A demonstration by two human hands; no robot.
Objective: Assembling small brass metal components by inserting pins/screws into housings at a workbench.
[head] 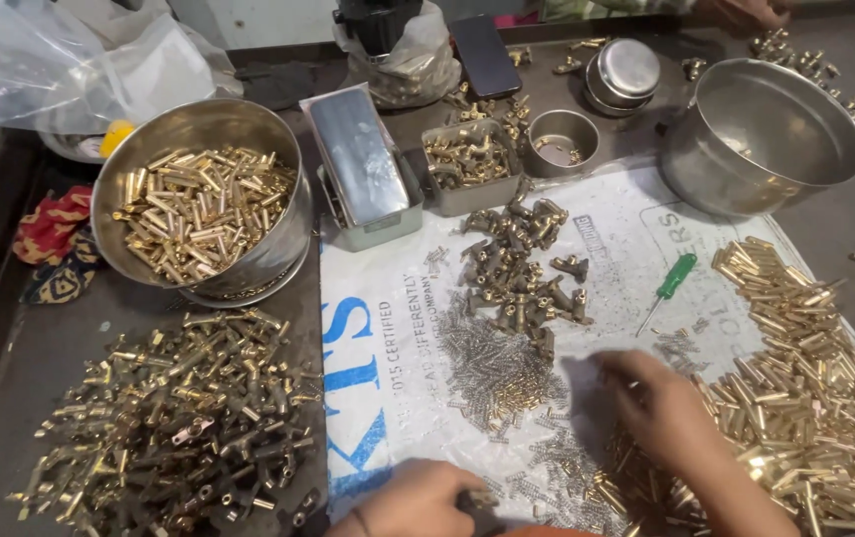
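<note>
My left hand [416,500] sits at the near edge of the surface with its fingers curled tight around a small dark part [474,500]; only the tip of it shows past my knuckles, so I cannot tell its exact shape. My right hand [658,406] lies flat and palm down, fingers spread and loose, holding nothing, the fingertips touching the white printed sack [388,338] just beside the scatter of little springs [495,373].

To do this well, I judge that I should pinch one spring at a time with the right fingertips, since they lie tangled and thin, and keep the left grip steady and low so the part does not twist while I bring the two together.

Just right of my right hand, touching my wrist, runs a long heap of short brass tubes [805,388]. Beyond the springs, further from my fingers, is a cluster of darker brass fittings [522,268], and a green screwdriver [668,290] lies near them on the sack. Left of my left hand, off the sack, is a big pile of mixed brass pieces [174,418].

Further out stand a steel bowl of brass tubes [199,204], a closed metal tin [363,164], a small tray of fittings [469,164], a little cup [562,141] and a large bare steel bowl [761,134].
</note>
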